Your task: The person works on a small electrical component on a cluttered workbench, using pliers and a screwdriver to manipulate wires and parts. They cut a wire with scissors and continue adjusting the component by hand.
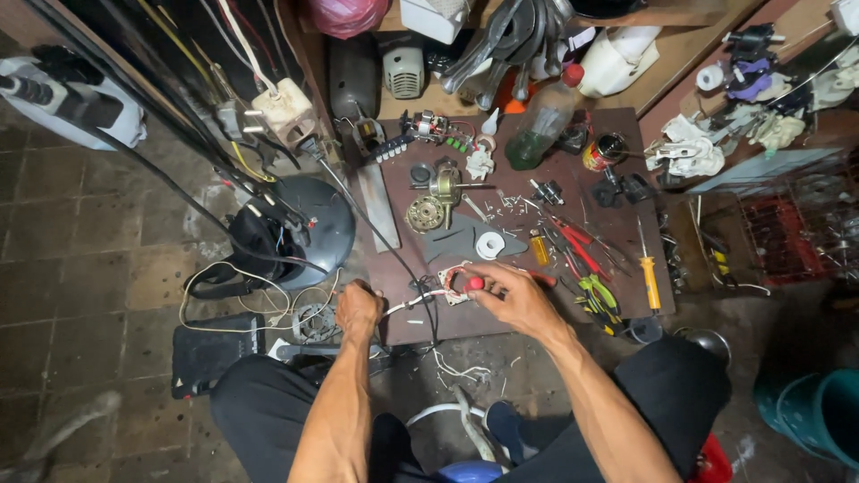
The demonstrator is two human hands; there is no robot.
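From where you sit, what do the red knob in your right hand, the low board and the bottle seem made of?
The red knob at the right hand: probably glossy plastic, smooth and evenly coloured. The board: likely painted or laminated wood, flat, matte brown, scuffed. The bottle: clear plastic, see-through, red cap. The left hand grips a white cable, seemingly rubbery.

Board (394,309) bare between hands; pliers (598,295) (right side), motor parts (434,201) crowd beyond.

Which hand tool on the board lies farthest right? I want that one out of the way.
The yellow-handled screwdriver, lying alone near the board's right edge; the red-handled pliers and green-handled pliers lie left of it.
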